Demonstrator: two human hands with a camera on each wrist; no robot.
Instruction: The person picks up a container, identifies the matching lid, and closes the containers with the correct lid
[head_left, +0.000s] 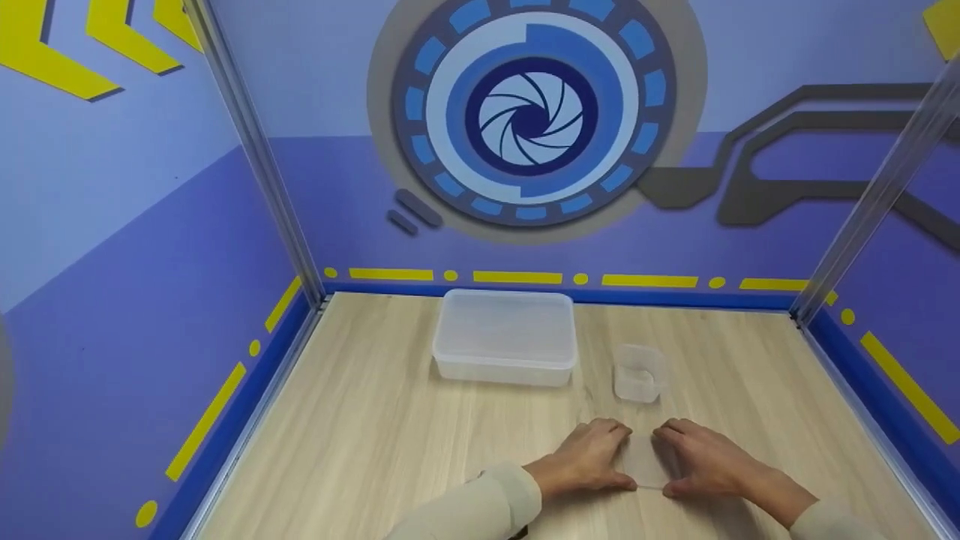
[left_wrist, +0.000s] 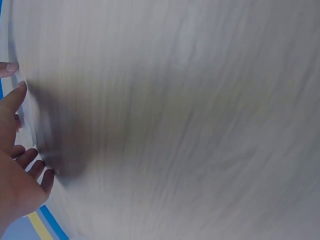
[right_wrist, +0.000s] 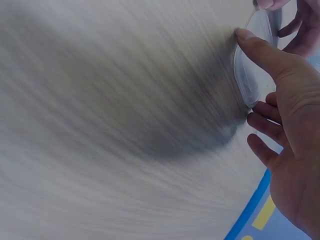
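Left hand [head_left: 586,457] and right hand [head_left: 709,459] hold a flat clear lid [head_left: 646,460] by its edges — thumbs spread wide from fingers — with a small container [head_left: 637,388] just beyond the fingertips, a larger box [head_left: 504,341] beyond, leftward.

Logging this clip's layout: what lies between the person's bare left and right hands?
A flat, translucent, roughly rectangular plastic piece lies between the left hand and the right hand, as the head view shows.
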